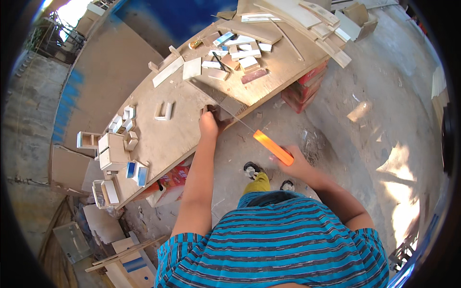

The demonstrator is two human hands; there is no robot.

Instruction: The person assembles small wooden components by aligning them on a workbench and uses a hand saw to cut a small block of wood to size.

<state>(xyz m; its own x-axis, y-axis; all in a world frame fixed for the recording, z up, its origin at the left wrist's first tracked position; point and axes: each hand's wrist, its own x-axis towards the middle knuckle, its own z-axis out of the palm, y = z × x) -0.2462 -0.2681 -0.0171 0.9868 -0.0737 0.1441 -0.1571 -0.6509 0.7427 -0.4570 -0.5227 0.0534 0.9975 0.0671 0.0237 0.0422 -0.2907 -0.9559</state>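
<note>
My right hand (293, 164) is wrapped round the orange handle (270, 145) of a handsaw. The saw's thin blade (230, 112) slants up and left from the handle, across the front edge of the wooden worktable (180, 134). At that edge, just left of the blade, my left hand (209, 124) is closed on a small brown piece of wood (210, 109). The fingers and shadow hide most of this piece. Whether the saw teeth touch it, I cannot tell.
Wood offcuts (245, 53) lie heaped on the far table. An L-shaped wooden piece (164, 111) lies left of my left hand, with several small wooden boxes (114, 151) beyond. Long boards (293, 17) are stacked at the far right end. Red crates (303, 89) stand under the table.
</note>
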